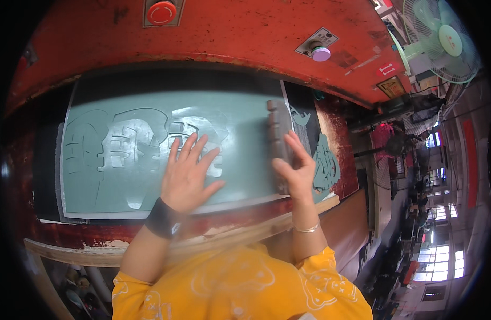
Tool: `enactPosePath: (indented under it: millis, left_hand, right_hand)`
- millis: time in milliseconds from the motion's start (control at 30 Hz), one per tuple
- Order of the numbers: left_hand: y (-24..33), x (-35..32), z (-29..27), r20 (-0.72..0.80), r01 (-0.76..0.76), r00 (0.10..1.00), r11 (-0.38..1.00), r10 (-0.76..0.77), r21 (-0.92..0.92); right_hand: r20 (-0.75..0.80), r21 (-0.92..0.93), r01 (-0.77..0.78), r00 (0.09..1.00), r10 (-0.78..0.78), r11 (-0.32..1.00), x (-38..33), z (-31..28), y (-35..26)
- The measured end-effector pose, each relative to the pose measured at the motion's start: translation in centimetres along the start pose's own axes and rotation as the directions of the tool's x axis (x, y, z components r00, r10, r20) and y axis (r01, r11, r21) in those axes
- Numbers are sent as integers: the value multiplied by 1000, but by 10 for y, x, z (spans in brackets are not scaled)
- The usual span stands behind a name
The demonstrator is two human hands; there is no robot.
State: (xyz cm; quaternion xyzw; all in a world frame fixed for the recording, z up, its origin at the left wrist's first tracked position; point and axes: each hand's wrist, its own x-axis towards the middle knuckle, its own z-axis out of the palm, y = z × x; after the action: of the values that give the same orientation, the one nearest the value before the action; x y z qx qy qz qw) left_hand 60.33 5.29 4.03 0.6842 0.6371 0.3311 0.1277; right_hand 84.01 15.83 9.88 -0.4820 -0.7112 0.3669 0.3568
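Note:
A green sheet point(245, 160) lies on the machine bed, with several shapes with slots cut through its left half and middle. My left hand point(187, 176) is spread over the sheet with fingers apart, its fingertips by the rightmost cut shape. My right hand point(301, 173) grips a dark cutting die point(277, 130) by its right side. The die stands on edge over the right part of the sheet, its outline slightly blurred. Whether it touches the sheet I cannot tell. Cut green pieces point(325, 165) lie just right of my right hand, beyond the sheet's edge.
A red machine beam point(229, 37) spans the far side above the bed, with a red push button point(162, 13) and a purple one point(320, 54). A wooden rail point(245, 233) runs along the near edge. A green fan point(443, 40) stands at the far right.

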Motion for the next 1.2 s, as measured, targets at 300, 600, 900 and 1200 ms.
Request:
enactPosePath:
  millis: [300,600,900,1200]
  left_hand:
    - [1,3,1,31,8,999,1000,-8,-12]
    - [5,6,0,79,-21,997,998,16,63]
    - [-21,-6,-20,13,-79,995,874,97,-480]
    - [-4,-129,-54,331,364,931,478,-156,-799]
  right_hand:
    - [98,-643,216,975,-201,735,7,41,-2]
    - [82,-707,174,983,-165,685,7,47,-4]
    - [-532,214,40,843,82,976,1,32,44]
    - [-545,277,137,837,38,951,-7,33,49]
